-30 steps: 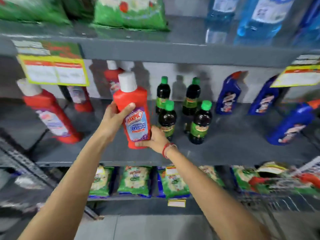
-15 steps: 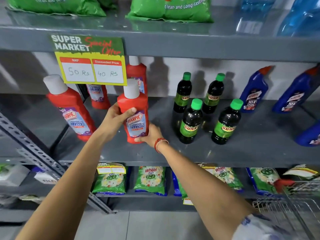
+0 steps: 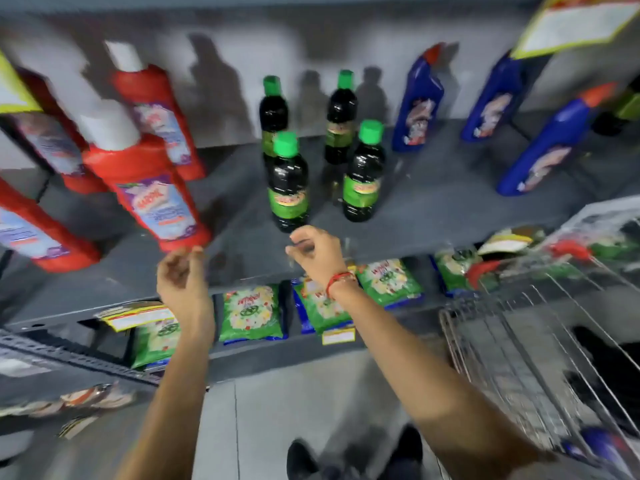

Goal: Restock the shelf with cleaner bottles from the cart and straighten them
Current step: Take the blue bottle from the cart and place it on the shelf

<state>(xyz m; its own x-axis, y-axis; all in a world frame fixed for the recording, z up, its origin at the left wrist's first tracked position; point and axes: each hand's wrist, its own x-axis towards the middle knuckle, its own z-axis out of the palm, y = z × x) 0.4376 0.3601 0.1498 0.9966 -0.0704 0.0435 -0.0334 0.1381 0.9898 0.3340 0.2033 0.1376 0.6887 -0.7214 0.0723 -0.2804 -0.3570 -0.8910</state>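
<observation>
Motion blur smears every label, and the price tags at the upper corners are cut off. The red cleaner bottle (image 3: 145, 188) stands near the shelf (image 3: 433, 209) front edge, left of four dark green-capped bottles (image 3: 289, 183). Left hand (image 3: 181, 275) and right hand (image 3: 317, 252) hover before that edge, each grip loosely curled, empty. The wire cart (image 3: 540, 341) partly hides packets at right.
</observation>
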